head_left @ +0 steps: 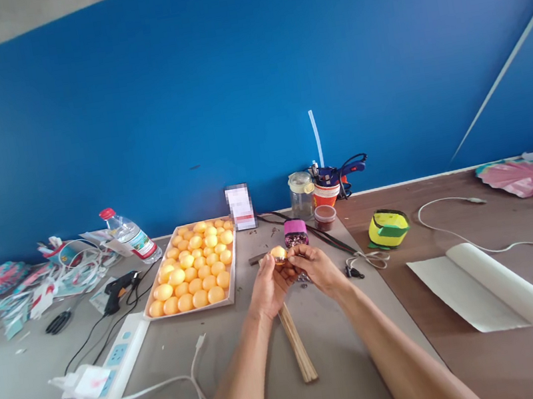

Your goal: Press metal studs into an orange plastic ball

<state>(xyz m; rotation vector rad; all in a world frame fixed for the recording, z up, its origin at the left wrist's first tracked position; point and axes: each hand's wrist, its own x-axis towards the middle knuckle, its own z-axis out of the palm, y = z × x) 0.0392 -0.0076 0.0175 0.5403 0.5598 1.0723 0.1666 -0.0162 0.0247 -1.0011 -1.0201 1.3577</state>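
Observation:
My left hand (270,284) and my right hand (315,266) meet above the table's middle, both with fingers closed round one small orange ball (278,252). The ball sits between the fingertips of both hands. Just behind it stands a small pink container (294,232) with dark bits inside. A tray (234,265) full of several orange balls (194,268) lies to the left of my hands. Below my hands a bundle of thin wooden sticks (298,344) lies on the table.
A glue gun (119,287), scissors (58,321), a water bottle (131,236) and a power strip (105,380) with cables are at the left. A jar (301,195), paper cup with tools (326,191), yellow tape holder (388,227), white rolled sheet (487,286) and pink paper (530,174) are at the right.

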